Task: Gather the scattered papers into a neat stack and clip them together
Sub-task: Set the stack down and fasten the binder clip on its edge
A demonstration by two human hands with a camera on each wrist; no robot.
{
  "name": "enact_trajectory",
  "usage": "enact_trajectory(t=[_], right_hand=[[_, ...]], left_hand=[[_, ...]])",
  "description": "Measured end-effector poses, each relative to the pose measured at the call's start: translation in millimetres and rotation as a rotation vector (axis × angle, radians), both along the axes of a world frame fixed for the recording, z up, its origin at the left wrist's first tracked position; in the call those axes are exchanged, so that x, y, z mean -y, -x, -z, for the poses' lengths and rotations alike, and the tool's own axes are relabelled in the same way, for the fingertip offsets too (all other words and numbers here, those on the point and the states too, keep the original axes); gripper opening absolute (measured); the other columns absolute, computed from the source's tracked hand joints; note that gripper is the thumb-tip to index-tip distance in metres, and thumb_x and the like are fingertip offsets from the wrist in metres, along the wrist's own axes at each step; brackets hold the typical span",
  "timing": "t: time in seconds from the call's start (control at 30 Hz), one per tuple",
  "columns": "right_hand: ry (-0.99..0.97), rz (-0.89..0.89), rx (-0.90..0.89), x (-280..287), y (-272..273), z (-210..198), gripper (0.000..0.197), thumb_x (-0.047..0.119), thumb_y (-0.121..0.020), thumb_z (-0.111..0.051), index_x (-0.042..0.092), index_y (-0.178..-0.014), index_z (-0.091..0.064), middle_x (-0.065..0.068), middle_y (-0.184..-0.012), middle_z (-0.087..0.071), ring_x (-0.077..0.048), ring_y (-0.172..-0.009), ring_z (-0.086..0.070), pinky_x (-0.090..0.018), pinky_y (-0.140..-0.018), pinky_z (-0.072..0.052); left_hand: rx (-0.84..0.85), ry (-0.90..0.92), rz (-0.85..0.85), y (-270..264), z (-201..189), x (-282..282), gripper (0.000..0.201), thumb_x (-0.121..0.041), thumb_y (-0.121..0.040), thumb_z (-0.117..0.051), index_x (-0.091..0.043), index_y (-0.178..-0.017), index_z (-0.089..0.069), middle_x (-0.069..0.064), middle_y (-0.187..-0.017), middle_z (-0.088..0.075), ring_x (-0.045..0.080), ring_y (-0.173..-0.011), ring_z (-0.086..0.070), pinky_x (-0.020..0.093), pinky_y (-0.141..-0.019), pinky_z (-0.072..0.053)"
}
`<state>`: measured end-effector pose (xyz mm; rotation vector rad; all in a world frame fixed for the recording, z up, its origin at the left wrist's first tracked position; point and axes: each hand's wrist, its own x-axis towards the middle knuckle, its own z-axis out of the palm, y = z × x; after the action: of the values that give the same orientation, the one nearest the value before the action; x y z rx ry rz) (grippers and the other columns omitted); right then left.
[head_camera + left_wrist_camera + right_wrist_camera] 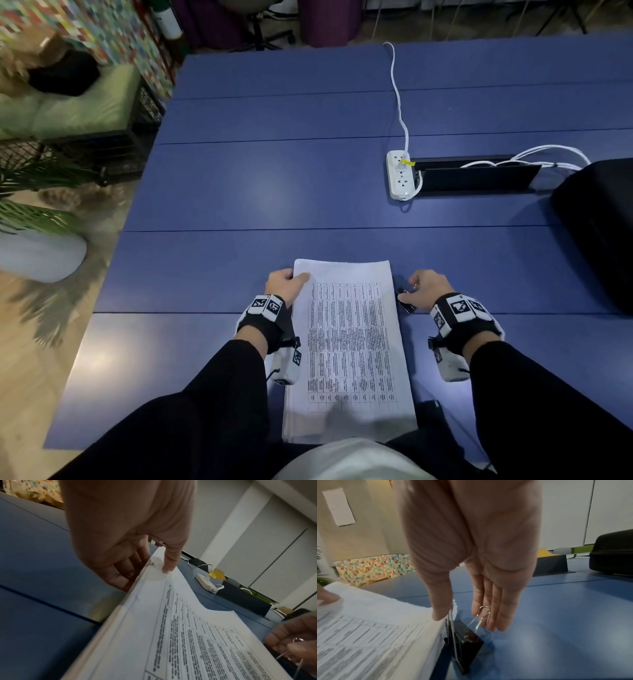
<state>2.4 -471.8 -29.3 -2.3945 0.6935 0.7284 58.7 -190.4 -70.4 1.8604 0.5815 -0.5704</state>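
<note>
Nearest to you lies the stack of papers (349, 346), gathered and flat on the blue surface (274, 192), with its near end at the edge just before your body and a printed table on the top sheet. Your left hand (284, 284) holds the far left corner of the stack: the thumb (169, 558) presses on top of the sheet and the other fingers (123, 573) curl against the left edge, so this grip pinches the papers. Your right hand (428, 286) is at the right edge of the stack, near its far end. It pinches the two wire handles of a black binder clip (464, 641), thumb on one handle and the straight fingers behind the other. The clip stands on the surface and touches the side of the stack; I cannot tell if its mouth has already taken the sheets. Farther away, well apart from the papers, a white power strip (399, 174) lies beside a black cable box (476, 178), and a black case (599, 233) sits at the right.
</note>
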Motion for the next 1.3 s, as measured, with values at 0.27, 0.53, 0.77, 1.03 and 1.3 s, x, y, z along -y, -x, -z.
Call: enact_trajectory(t=[0.27,0.53,0.77,1.03,1.3], right_hand=[[0.014,0.050,0.369,-8.7,-20.5,-30.8,0.034,0.013,-0.078,-0.070,0.012,-0.110,-0.058,-0.012,-0.111,-0.063,-0.029,-0.106,-0.056,-0.037,-0.092,-0.048],[-0.202,-0.378,0.584,-70.7,-34.9,-56.2,0.031,-0.011,-0.081,-0.056,0.012,-0.101,-0.062,-0.004,-0.100,-0.070,-0.018,-0.094,-0.069,-0.034,-0.088,-0.053],[-0.240,-0.466,0.552,-77.8,-42.8,-58.0,0.035,-0.009,-0.075,-0.059,0.021,-0.092,-0.064,0.003,-0.084,-0.073,-0.005,-0.080,-0.069,-0.026,-0.084,-0.054],[-0.443,-0.465,0.474,-74.9,-42.4,-67.9,0.030,-0.005,-0.075,-0.069,0.012,-0.099,-0.064,-0.008,-0.092,-0.071,-0.014,-0.090,-0.069,-0.024,-0.084,-0.056],[-0.470,-0.454,0.478,-79.6,-43.5,-71.9,0.034,-0.001,-0.082,-0.063,0.016,-0.111,-0.063,0.004,-0.133,-0.056,-0.011,-0.093,-0.069,-0.028,-0.090,-0.053]], left_hand=[[0.153,-0.128,0.095,9.2,-28.9,10.6,0.022,-0.032,-0.079,-0.056,-0.014,-0.072,-0.066,-0.001,-0.067,-0.065,0.022,-0.067,-0.060,0.035,-0.077,-0.054],[0.383,-0.266,0.337,28.1,-55.9,19.4,0.021,-0.034,-0.087,-0.059,-0.015,-0.079,-0.065,-0.007,-0.057,-0.055,0.018,-0.059,-0.052,0.027,-0.065,-0.045],[0.509,-0.344,0.412,35.9,-66.0,16.7,0.037,-0.037,-0.088,-0.059,-0.016,-0.060,-0.047,-0.003,-0.045,-0.032,0.017,-0.050,-0.032,0.028,-0.054,-0.029],[0.532,-0.091,0.172,39.1,-68.1,19.1,0.028,-0.018,-0.074,-0.077,-0.018,-0.057,-0.055,-0.003,-0.055,-0.057,0.013,-0.052,-0.050,0.026,-0.054,-0.044],[0.538,-0.058,0.141,37.7,-78.0,22.4,0.019,-0.024,-0.073,-0.077,-0.015,-0.075,-0.061,-0.006,-0.068,-0.058,0.012,-0.055,-0.051,0.020,-0.056,-0.046]])
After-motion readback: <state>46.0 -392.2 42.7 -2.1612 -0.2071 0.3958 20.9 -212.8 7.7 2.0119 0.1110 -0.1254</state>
